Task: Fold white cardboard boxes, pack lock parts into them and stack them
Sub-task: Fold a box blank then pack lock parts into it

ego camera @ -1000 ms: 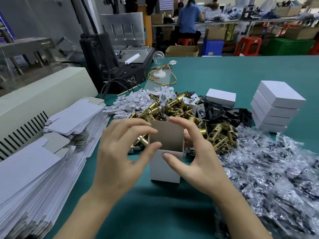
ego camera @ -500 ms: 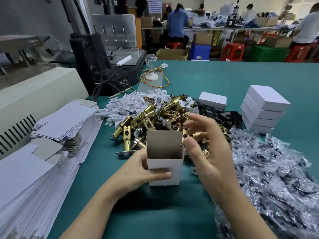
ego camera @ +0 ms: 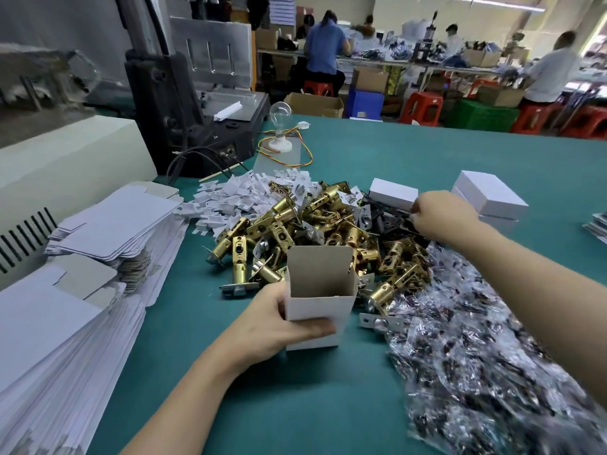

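Box (ego camera: pixel 317 307) before latches (ego camera: pixel 328 221) (blanks (ego camera: pixel 108 224) left)

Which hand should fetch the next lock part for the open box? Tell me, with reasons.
Right. The right hand reaches the heap of brass and black metal lock parts; the left hand grips the upright open white cardboard box.

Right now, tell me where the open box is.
Head view, centre: the open box stands upright on the green table, held at its near-left corner by the left hand, just in front of the pile of brass latches.
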